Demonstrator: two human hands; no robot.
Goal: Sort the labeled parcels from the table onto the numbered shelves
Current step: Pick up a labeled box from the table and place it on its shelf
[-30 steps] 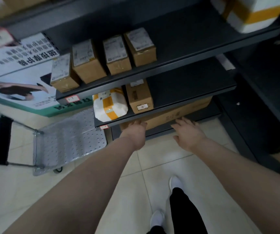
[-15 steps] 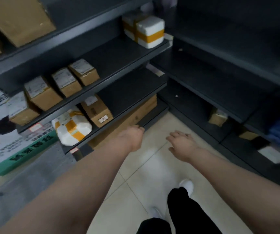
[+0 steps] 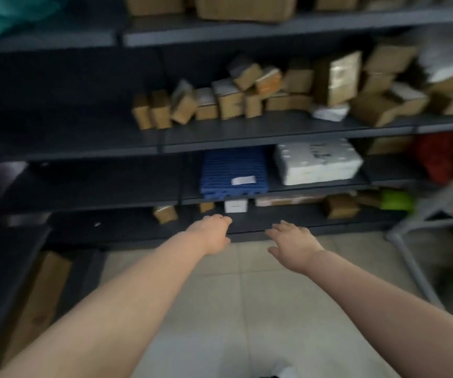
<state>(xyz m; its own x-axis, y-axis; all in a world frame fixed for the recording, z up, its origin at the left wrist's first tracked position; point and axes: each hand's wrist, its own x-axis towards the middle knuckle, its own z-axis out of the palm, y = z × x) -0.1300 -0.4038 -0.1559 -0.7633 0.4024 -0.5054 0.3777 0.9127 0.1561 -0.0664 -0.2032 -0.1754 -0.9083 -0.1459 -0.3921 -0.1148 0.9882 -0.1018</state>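
Head cam was blurry: left hand (image 3: pixel 212 237) and right hand (image 3: pixel 292 245) hung loose-fingered, holding nothing, cardboard parcels (image 3: pixel 228 100) probably leaning on the middle shelf (image 3: pixel 274 132); a bump there could've toppled them

Dark metal shelves (image 3: pixel 274 129), view blurred. Upper-middle shelf: jumbled small cardboard boxes (image 3: pixel 228 102), several tilted. Next shelf down: blue slatted crate (image 3: pixel 233 173) beside white wrapped pack (image 3: pixel 318 162). Lowest shelf: small brown box (image 3: pixel 165 213), white box (image 3: pixel 235 206). Pale tiled floor (image 3: pixel 247 296) below.
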